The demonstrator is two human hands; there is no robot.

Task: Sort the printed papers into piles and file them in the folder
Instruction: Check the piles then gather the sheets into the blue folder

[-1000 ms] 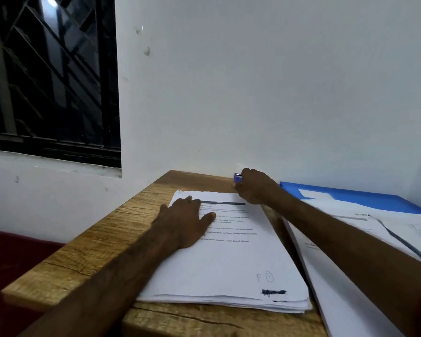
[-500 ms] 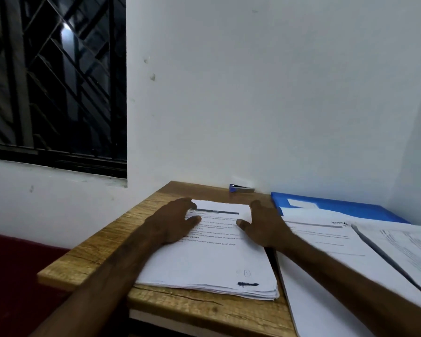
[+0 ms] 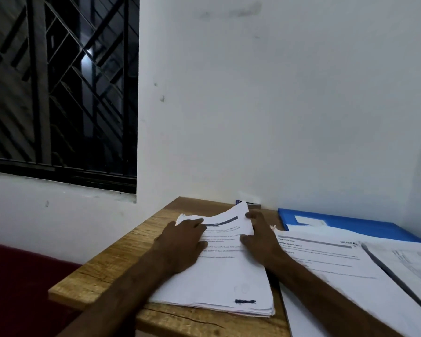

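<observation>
Sorting is in hand. The stack of papers (image 3: 229, 276) lies on the table (image 3: 107, 271), left of the blue folder (image 3: 350, 224). The left hand (image 3: 182, 242) presses flat on it, fingers straight. The right hand (image 3: 260, 237) pinches the top sheets (image 3: 231, 215) at their raised far corner. The next move likely calls for peeling them off without dragging the lower ones.

On the table (image 3: 122, 259), the stack of printed papers (image 3: 224, 283) lies under the left hand (image 3: 182, 242), its far corner between thumb and fingers of the right hand (image 3: 260, 237), the stapler (image 3: 252, 204) just behind that hand, loose sheets (image 3: 326, 261) to its right, and the folder (image 3: 350, 227) behind and partly beneath those sheets.
</observation>
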